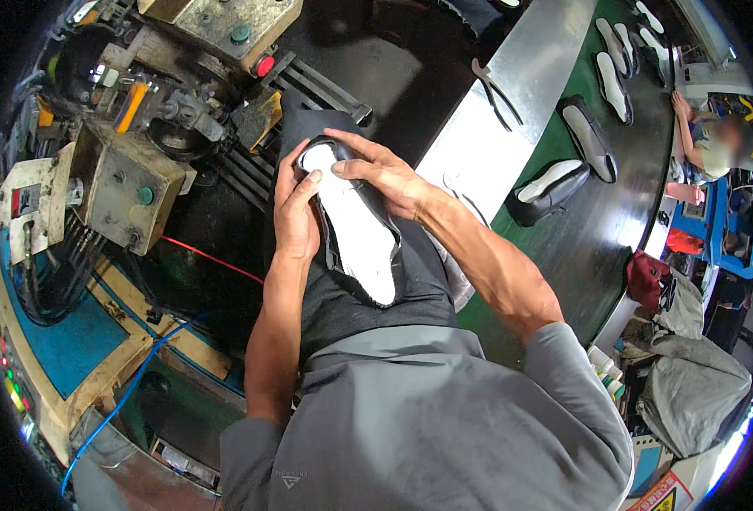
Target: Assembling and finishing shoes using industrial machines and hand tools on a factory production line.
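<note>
A black shoe upper (355,234) with a white sole board facing up lies lengthwise above my lap. My left hand (296,213) grips its far end from the left, with the thumb on the rim. From the right, my right hand (385,177) wraps round the same end, its thumb pressing on the white board near the edge. The dark material curls up around the board along both sides. The nearer end of the shoe points toward me, over my dark trousers. The fingers underneath are mostly hidden.
Left stands a machine with a control box (125,187), hoses and a blue cable (129,387). On the right, pincers (496,94) lie on a metal ledge beside a green-and-dark conveyor (581,247). It carries several shoes (551,187). A co-worker (709,145) is beyond it.
</note>
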Motion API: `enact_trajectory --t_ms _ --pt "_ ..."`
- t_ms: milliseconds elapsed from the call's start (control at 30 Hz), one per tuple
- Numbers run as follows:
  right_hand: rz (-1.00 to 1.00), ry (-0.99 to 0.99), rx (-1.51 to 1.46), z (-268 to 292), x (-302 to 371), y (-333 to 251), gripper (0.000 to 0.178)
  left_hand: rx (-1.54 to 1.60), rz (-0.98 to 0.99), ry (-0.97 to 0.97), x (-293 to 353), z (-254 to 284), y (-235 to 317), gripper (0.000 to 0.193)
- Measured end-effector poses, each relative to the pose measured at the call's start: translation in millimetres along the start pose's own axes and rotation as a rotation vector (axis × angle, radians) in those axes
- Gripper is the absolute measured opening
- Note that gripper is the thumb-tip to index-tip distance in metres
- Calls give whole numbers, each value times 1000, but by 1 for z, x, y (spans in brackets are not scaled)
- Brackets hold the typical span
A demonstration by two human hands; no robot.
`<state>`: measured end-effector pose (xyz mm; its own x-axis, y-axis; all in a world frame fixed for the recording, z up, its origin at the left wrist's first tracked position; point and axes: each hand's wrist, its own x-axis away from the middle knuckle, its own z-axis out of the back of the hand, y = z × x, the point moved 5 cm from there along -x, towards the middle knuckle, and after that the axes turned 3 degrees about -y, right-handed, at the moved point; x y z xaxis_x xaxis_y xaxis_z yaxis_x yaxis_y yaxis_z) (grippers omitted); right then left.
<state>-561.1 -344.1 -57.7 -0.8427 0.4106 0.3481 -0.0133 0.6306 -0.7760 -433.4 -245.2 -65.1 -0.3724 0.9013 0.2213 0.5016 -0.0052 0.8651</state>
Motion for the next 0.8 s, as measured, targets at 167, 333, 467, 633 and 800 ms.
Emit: enact_trajectory --t_ms 167,333,467,633,800 --pt "6 102 196 0 18 9 92 -28 117 -12 16 -4 -8 77" --pt "-50 201 608 4 90 21 98 -380 203 -135 81 -8 -12 91" --pt "-136 274 538 -10 116 32 93 -285 269 -77 94 1 -16 85" --pt "285 219 1504 -82 137 1 96 47 492 -17 90 -6 -15 83" --pt "300 177 1709 -75 127 2 89 93 506 -45 85 -6 3 78"
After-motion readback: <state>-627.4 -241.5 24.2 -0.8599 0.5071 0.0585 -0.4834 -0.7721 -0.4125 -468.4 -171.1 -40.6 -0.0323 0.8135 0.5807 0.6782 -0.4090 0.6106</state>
